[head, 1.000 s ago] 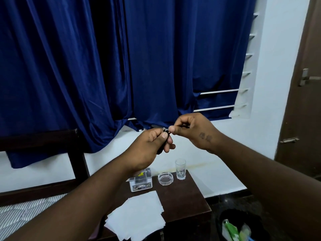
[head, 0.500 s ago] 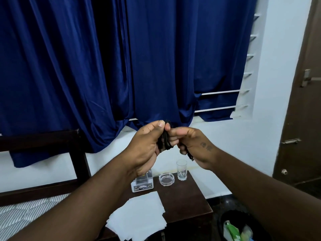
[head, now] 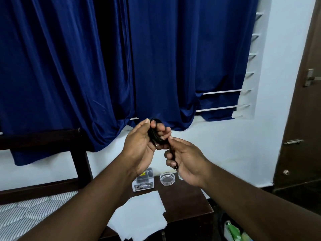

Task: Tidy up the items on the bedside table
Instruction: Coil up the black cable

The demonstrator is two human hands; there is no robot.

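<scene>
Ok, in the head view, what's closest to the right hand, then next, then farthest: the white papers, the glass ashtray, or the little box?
1. Glass ashtray, just below and left of the right hand.
2. Little box, farther left, at the table's back.
3. White papers, at the table's front edge.

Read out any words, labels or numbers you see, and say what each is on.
On the box: the label ends in what looks like "OPEL"; the rest is too blurred.
On the ashtray: a small dark mark on the front rim, too small to read.
Nothing else shows text.
</scene>
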